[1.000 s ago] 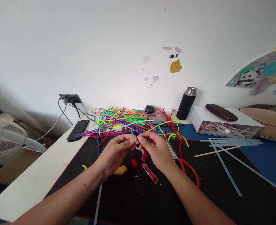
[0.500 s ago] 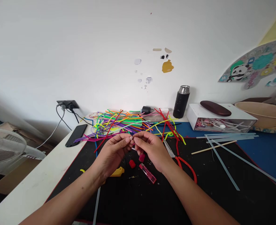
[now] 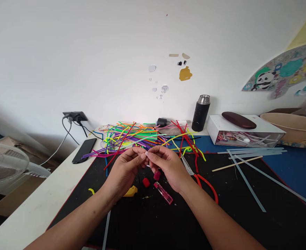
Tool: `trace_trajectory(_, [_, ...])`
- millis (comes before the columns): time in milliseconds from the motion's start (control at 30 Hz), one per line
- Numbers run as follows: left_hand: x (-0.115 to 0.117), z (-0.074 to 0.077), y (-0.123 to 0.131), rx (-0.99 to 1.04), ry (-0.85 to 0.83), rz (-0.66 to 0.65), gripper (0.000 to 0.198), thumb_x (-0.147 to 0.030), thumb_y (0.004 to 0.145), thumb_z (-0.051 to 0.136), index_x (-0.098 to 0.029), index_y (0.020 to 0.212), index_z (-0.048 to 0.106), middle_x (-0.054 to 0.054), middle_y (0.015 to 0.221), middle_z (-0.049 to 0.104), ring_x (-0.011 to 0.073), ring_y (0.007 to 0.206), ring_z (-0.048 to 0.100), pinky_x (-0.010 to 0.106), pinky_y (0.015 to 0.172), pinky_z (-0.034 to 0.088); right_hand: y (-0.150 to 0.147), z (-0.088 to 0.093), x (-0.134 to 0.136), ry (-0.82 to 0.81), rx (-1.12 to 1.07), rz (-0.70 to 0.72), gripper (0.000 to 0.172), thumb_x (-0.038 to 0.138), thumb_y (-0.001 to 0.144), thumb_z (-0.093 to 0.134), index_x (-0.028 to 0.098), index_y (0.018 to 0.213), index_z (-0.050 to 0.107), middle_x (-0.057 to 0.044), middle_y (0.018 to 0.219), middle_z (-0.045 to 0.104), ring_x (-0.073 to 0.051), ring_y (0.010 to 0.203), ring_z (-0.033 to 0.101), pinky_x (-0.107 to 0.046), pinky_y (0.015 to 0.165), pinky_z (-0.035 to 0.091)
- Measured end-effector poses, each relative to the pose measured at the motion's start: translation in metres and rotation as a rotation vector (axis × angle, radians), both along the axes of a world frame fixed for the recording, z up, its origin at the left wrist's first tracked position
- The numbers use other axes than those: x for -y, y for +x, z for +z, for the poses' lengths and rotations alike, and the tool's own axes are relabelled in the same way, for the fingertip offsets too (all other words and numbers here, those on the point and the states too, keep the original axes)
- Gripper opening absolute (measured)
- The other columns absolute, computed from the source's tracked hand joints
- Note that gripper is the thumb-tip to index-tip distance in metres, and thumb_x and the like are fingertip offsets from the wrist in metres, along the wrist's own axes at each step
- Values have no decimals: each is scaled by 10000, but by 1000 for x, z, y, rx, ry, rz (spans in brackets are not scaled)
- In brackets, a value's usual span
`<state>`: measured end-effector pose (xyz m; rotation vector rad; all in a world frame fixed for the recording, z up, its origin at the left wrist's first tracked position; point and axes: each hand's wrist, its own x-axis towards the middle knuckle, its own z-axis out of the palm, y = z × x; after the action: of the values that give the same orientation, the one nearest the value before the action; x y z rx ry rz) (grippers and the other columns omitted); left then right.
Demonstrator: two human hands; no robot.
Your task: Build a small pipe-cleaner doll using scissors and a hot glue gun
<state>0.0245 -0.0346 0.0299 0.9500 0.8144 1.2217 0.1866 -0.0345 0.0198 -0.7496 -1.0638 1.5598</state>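
My left hand and my right hand meet over the black mat. Between their pinched thumbs and fingertips is a small whitish piece, too small to name. Just below the hands lie a red lump and a darker pink-red lump. A pink see-through lighter rests nearer to me. Partly behind my left wrist is a yellow tool, most of it hidden. Scissors with red handles lie beside my right wrist.
Many coloured pipe cleaners are heaped behind my hands. A phone lies at the left. Glue sticks spread over the right side. A black flask, a white box and a beige basin stand along the wall.
My fingertips have shifted slightly, and the whitish piece between them shows more plainly. My left forearm has moved a little, uncovering more of the mat by the yellow tool.
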Motion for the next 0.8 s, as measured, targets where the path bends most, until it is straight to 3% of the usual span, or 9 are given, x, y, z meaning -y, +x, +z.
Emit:
trace_trajectory(433, [1, 7, 1, -155, 154, 43, 251, -344, 751, 939, -168, 830, 778, 24, 774, 723, 153, 711, 632, 275, 714, 508, 2, 3, 3, -48, -89, 71, 368, 506, 787, 874, 185, 869, 716, 48, 612, 619, -108, 537, 533, -248, 536, 391])
trace_trajectory(800, [2, 7, 1, -170, 170, 36, 228, -336, 773, 922, -173, 853, 784, 21, 780, 712, 142, 703, 603, 253, 683, 479, 3, 1, 2, -47, -99, 65, 354, 491, 779, 881, 191, 862, 713, 66, 564, 581, -108, 517, 497, -259, 553, 372])
